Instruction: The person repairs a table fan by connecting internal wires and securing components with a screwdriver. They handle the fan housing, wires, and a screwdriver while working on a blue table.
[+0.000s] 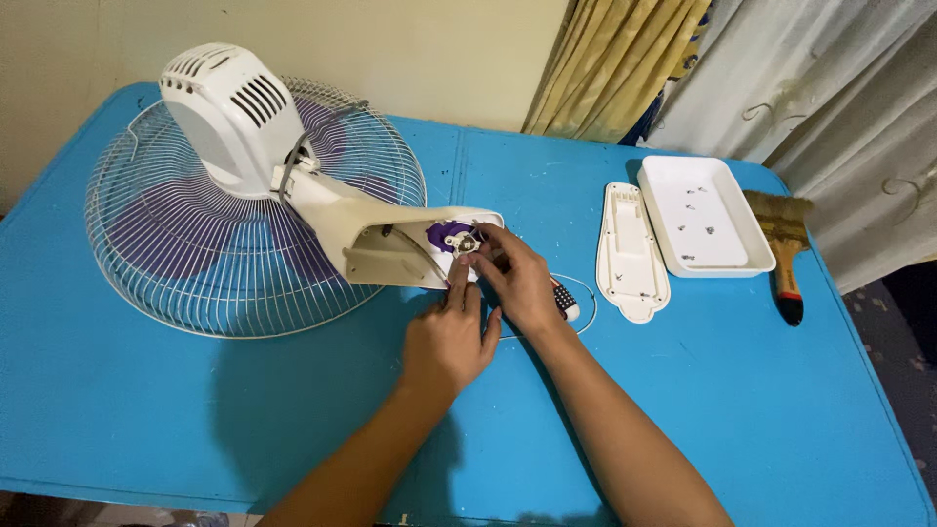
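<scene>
At the middle of the blue table, a fan lies face down on its wire guard, its cream neck pointing toward the person, with the base end opened up so that a purple switch part and a few wires show inside. Judging from this, the opening up is already done: the long cover plate lies off to the right, and small screws sit in the white tray just beside it, while the work inside the housing looks unfinished. Both forearms reach forward from the near edge and meet at the opened end. The left hand rests palm down with its fingertips pressed against the housing edge, steadying rather than grasping. The right hand pinches at the switch part; whether it holds anything is hidden. A screwdriver handle lies under that wrist, and a paintbrush rests beyond the tray.
</scene>
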